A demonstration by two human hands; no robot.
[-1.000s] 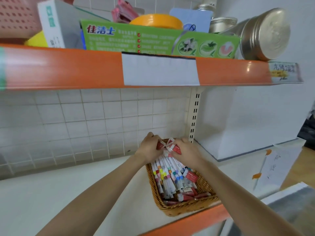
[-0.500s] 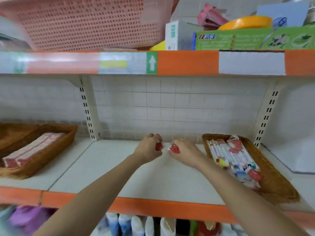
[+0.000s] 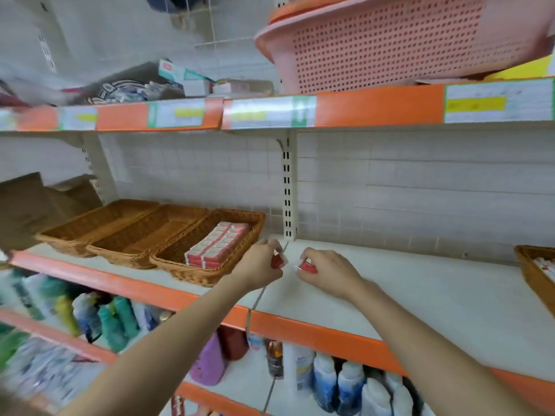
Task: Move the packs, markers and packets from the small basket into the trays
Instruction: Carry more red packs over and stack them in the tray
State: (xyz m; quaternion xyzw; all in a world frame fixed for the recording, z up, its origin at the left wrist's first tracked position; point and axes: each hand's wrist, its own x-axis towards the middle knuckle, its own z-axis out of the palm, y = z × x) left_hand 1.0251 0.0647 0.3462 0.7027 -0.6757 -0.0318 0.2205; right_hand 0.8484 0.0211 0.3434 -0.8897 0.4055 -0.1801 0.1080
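A: Trays (image 3: 207, 276) sit at the left of the white shelf (image 3: 420, 298), three wicker compartments side by side. What fills them?

B: Only the rightmost one, which holds a neat stack of red and white packs (image 3: 217, 246).

A: And the hands?

B: Just right of the trays, above the shelf, the left hand (image 3: 260, 265) has its fingers curled round a small red packet (image 3: 277, 261). Close beside it, the right hand (image 3: 329, 273) pinches another red packet (image 3: 307, 267).

A: Where is the small basket (image 3: 533, 274)?

B: At the far right edge, partly cut off, with markers (image 3: 546, 267) inside.
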